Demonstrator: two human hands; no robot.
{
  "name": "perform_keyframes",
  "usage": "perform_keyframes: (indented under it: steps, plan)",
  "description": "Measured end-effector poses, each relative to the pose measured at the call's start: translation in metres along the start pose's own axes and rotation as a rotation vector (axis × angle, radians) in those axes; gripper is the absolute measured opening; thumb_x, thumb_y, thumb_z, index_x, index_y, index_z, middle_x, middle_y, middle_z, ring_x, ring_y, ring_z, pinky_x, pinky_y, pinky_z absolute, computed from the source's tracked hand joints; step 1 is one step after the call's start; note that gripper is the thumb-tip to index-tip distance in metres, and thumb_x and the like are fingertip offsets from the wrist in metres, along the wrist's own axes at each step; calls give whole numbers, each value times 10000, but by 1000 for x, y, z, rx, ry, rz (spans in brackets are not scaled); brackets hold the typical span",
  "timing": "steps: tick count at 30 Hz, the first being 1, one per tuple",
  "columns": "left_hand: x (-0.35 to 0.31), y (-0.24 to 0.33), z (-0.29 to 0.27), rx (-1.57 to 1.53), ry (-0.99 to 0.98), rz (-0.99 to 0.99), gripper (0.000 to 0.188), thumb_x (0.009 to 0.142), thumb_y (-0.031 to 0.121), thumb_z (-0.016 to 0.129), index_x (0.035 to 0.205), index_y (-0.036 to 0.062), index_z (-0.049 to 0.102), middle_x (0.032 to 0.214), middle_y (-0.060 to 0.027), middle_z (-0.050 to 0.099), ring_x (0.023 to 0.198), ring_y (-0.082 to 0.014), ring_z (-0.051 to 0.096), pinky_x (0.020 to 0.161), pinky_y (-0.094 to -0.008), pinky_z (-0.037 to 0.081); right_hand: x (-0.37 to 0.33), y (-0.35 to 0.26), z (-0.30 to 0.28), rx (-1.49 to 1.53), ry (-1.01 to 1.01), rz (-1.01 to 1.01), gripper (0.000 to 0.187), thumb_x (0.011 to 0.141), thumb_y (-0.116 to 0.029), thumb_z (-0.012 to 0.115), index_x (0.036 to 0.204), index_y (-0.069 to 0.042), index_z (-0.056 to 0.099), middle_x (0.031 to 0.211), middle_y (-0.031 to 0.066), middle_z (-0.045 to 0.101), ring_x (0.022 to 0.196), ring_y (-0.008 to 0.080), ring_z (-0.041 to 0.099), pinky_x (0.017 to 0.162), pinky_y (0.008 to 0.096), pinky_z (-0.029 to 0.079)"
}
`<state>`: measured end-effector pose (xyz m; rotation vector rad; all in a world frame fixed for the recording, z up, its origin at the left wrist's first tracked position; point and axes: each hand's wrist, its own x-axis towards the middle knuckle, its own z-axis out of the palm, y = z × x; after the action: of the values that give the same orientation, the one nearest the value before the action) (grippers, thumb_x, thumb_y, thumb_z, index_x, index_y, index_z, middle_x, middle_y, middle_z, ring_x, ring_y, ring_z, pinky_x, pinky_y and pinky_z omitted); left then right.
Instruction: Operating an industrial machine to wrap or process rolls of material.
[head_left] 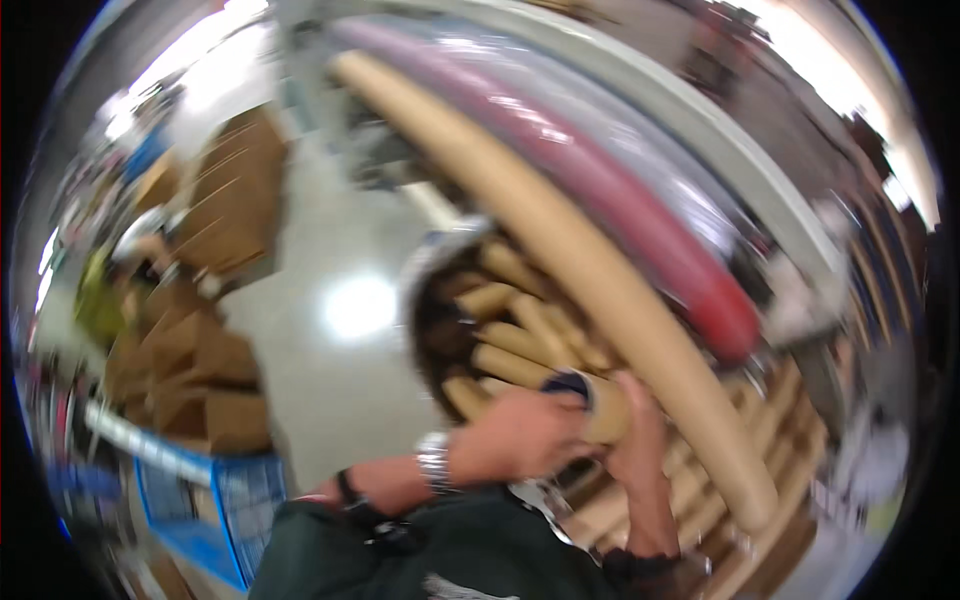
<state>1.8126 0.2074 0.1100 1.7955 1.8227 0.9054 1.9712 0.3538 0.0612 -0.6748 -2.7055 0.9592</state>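
Note:
Just in front of my body, both hands are at a short tan cylinder point(607, 408) with a dark blue part point(568, 385) at its left end. Blur hides whether it is a tape roll or a piece of tube. My right hand point(642, 430) is closed round its right side. My left hand point(530, 430), with a metal-banded watch point(434, 462) on its wrist, is closed against its left side; its fingertips are partly hidden. Beyond the hands, several tan cardboard tubes point(515, 345) stand bunched in a round, dark-sided container point(432, 320).
A long tan roll point(560, 240) runs diagonally beside my right hand. Behind it lie a red plastic-wrapped roll point(640, 220) and a clear-wrapped one point(620, 130). More tubes point(700, 490) lie at lower right. Brown cartons point(230, 200) and a blue crate point(215, 510) stand left.

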Motion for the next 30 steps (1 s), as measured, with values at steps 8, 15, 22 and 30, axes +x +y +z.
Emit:
perform_keyframes:
  steps: [8, 15, 22, 30]
  plan:
    - [125, 37, 7, 271, 180, 446, 578, 675, 228, 772, 1201, 115, 562, 1108, -84, 563, 1031, -286, 550, 871, -440, 439, -229, 43, -81, 102, 352, 558, 858, 514, -236, 823, 1272, -52, 467, 1095, 173, 600, 1043, 385, 574, 874, 444, 481]
    - [151, -62, -21, 622, 110, 492, 627, 600, 181, 751, 1187, 103, 547, 1161, -124, 544, 1101, -326, 506, 963, -452, 386, -358, 83, -131, -648, 386, 679, 882, 502, -133, 776, 1288, -24, 392, 1072, 194, 567, 963, 422, 562, 829, 494, 466]
    - [130, -261, -202, 904, 413, 63, 606, 639, 5, 686, 1213, 109, 524, 1280, -109, 515, 1202, -332, 472, 977, -442, 393, -146, 63, -141, -530, 193, 240, 882, 533, -201, 812, 1311, -77, 415, 1129, 157, 546, 1062, 367, 515, 930, 445, 410]
    - [137, -365, -291, 903, 422, 129, 519, 732, -12, 629, 1229, 57, 499, 1293, -149, 500, 1241, -352, 437, 1015, -431, 385, 4, -4, -88, -645, 22, 298, 934, 547, -230, 794, 1353, -41, 361, 1188, 160, 514, 1054, 333, 508, 923, 431, 391]
